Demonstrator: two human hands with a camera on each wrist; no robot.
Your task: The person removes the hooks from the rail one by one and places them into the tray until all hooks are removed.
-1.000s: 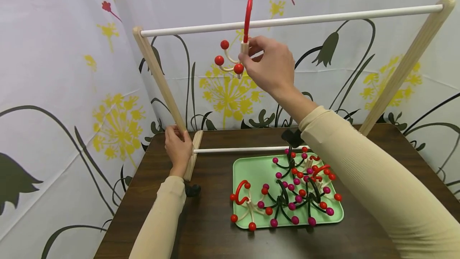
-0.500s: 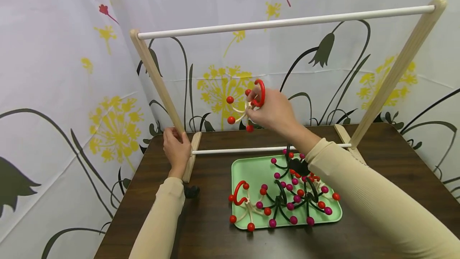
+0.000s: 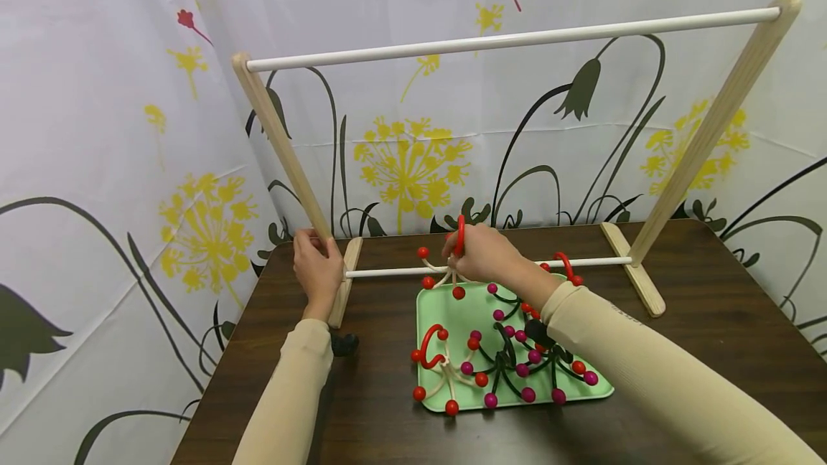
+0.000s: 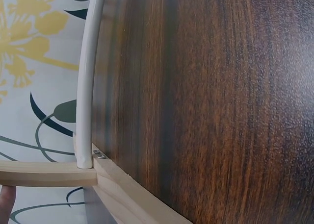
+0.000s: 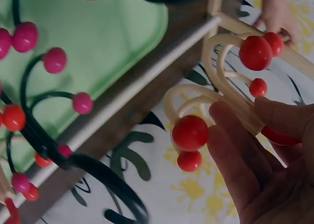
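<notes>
My right hand (image 3: 486,251) pinches the cream stem of a branching ornament (image 5: 248,117), which has red ball tips and a red hook. The ornament is over the back edge of the green tray (image 3: 446,307), in front of the low white rod (image 3: 390,273). My left hand (image 3: 319,270) grips the left wooden upright (image 3: 281,142) near its base; in the left wrist view just one fingertip (image 4: 6,204) shows, against the wood. On the tray sit another cream ornament (image 3: 446,368) with a red hook and several black ornaments (image 3: 500,361) with magenta and red balls.
A white top rod (image 3: 504,41) joins the two uprights high above the dark wooden table (image 3: 375,407). The right upright (image 3: 717,120) stands on a wooden foot (image 3: 636,271). Behind hangs a flowered white curtain (image 3: 194,92).
From up at the top rod, my right hand has come down with the ornament to the tray's back edge. The left hand keeps its grip on the upright.
</notes>
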